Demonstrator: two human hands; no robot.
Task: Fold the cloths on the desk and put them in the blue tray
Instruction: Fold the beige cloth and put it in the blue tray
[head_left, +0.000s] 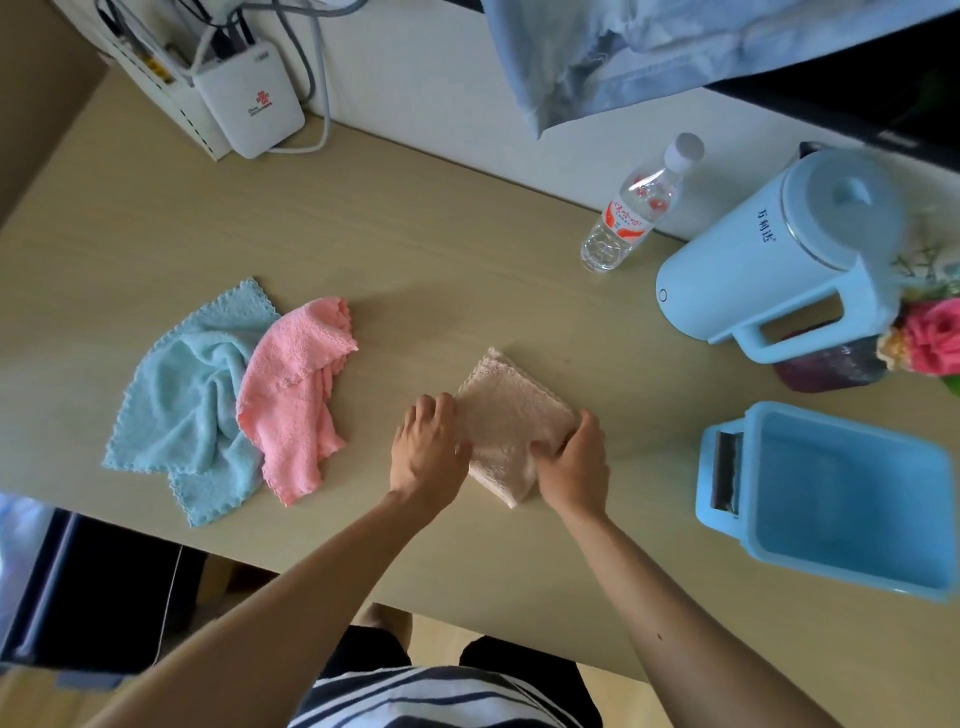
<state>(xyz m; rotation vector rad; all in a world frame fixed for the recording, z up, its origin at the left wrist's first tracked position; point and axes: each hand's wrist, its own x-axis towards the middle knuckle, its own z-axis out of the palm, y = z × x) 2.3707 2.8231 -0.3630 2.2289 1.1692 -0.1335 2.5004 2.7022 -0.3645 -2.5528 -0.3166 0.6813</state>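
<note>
A beige cloth (511, 410), folded into a small square, lies near the middle of the desk (415, 249). My left hand (428, 447) grips its left edge and my right hand (574, 460) grips its right near corner. A pink cloth (293, 395) lies crumpled to the left, partly over a light blue cloth (182, 395) that is spread loosely. The blue tray (727, 535) stands at the right, near the desk's front edge, with nothing visible inside it.
A light blue kettle (769, 260) and a clear water bottle (631, 208) stand at the back right. Pink flowers (930, 343) sit at the right edge. A white router (249, 104) with cables leans at the back left. Blue fabric (623, 47) hangs overhead.
</note>
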